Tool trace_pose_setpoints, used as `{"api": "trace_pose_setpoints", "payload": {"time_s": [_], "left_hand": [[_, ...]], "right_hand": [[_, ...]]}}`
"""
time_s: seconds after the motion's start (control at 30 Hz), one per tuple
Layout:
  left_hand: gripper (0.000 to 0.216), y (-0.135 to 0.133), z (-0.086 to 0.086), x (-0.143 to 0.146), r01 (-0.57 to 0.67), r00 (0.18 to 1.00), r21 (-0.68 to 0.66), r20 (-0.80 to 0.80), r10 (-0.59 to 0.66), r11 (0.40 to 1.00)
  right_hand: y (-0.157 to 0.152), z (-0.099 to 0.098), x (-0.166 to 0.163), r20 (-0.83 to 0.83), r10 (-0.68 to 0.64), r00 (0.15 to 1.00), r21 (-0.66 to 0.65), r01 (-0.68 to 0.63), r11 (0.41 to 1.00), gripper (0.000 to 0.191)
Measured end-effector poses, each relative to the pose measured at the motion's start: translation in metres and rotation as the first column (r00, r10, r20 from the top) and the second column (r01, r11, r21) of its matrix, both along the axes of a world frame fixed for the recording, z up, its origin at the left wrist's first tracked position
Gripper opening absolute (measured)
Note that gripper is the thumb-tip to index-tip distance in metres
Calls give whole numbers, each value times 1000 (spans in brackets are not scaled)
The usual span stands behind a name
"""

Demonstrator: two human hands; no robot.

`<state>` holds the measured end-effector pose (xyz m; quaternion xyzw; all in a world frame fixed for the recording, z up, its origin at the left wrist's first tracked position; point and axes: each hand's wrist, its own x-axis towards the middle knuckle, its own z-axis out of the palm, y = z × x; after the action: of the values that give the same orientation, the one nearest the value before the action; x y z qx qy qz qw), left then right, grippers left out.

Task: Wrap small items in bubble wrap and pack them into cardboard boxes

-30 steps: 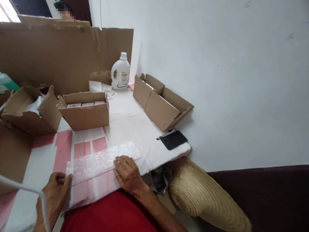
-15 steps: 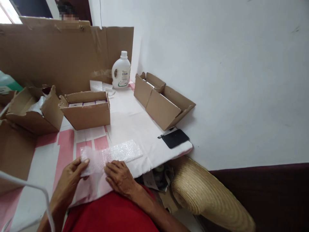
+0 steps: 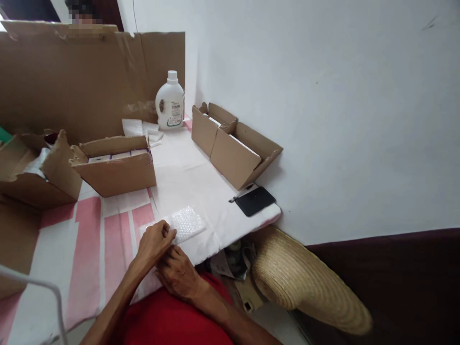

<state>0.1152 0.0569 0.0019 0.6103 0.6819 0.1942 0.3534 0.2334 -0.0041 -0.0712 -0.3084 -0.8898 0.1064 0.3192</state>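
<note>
A strip of clear bubble wrap (image 3: 187,224) lies on the cloth near the table's front edge, its left part mostly covered by my hands. My left hand (image 3: 155,242) is over the strip with its fingers curled and closed on the wrap. Just below and touching it, my right hand (image 3: 182,277) has bent fingers gathered at the near side of the wrap. What lies under the fingers is hidden.
Cardboard boxes (image 3: 122,176) stand at the left, and two joined ones (image 3: 233,160) by the wall. A white bottle (image 3: 171,103) stands before a cardboard screen (image 3: 64,81); a person's head shows behind. A black phone (image 3: 256,201) and a straw hat (image 3: 305,280) are at the right.
My left hand has moved right, from the wrap's left end to beside my right hand, bringing that end over. My right hand's fingers are more curled. The view has shifted slightly right.
</note>
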Motion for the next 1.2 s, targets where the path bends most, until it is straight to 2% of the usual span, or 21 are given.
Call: {"api": "trace_pose_setpoints", "payload": {"time_s": [0.17,0.23,0.3,0.37,0.47,0.6,0.67,0.7,0.77,0.9,0.97,1.03,1.1,1.2], "left_hand": [[33,-5,1,-3,59,998,-8,17,-59,998],[37,-7,-1,-5,81,995,0,56,-81,997],[42,-10,-2,-7,102,989,7,105,-103,995],[46,-12,-1,-10,99,984,16,148,-100,995],[47,-17,5,-22,6,990,52,144,-13,999],[55,-26,9,-48,-221,964,199,-104,245,955],[60,-31,6,-58,-271,937,165,-182,299,948],[61,-32,3,-60,-293,939,110,-153,307,950],[62,-36,-1,-60,-335,942,-7,16,335,942],[64,-42,1,-48,-364,877,-109,295,380,925],[67,-47,8,-39,-350,807,-173,443,391,920],[68,-51,17,-29,-332,708,-225,582,400,916],[67,-53,24,-20,-289,658,-231,657,368,929],[62,-51,27,-10,-212,681,-153,685,258,965]], "right_hand": [[-2,12,12,-78,54,996,43,-51,998,18],[-4,19,20,-125,37,991,59,-30,998,16],[-5,24,28,-159,-57,986,55,66,996,19],[-2,25,34,-128,-196,972,34,202,979,29],[5,19,35,2,-337,941,15,337,941,33],[10,8,33,88,-355,931,19,355,935,30],[10,6,35,82,-347,934,31,345,938,31],[10,6,36,78,-339,938,33,337,941,32],[11,8,39,82,-318,944,23,318,948,34],[13,12,39,59,-293,954,-8,294,956,42],[13,12,35,16,-297,955,-9,297,955,37],[14,12,29,-61,-319,946,-35,317,948,24],[14,13,25,-170,-374,912,-131,355,926,19],[17,18,27,-265,-517,814,-377,406,832,24]]}}
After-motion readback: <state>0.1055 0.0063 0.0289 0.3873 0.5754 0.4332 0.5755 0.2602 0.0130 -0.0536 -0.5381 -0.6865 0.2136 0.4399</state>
